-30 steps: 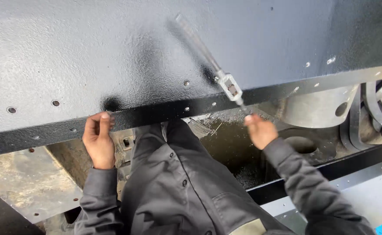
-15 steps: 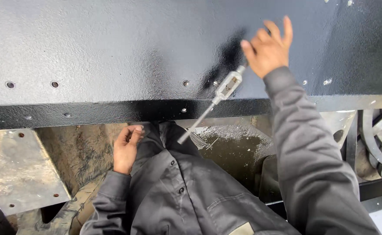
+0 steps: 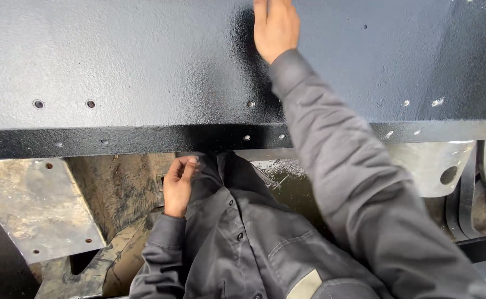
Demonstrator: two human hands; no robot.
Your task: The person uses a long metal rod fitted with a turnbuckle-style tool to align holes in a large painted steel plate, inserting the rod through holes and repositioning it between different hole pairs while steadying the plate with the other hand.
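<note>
Black panel (image 3: 143, 61) under one flat, open right hand (image 3: 276, 25); left hand (image 3: 179, 185) (loosely curled, empty) below, two hands total.

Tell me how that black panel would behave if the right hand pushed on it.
The black panel would probably stay stiff: it looks like thick painted metal with a folded lower edge and bolt holes. It is likely heavy, spanning the whole view. Its glossy, pebbled coat may give the right hand, resting flat on it, fair grip unless the sheen is wet paint.
</note>
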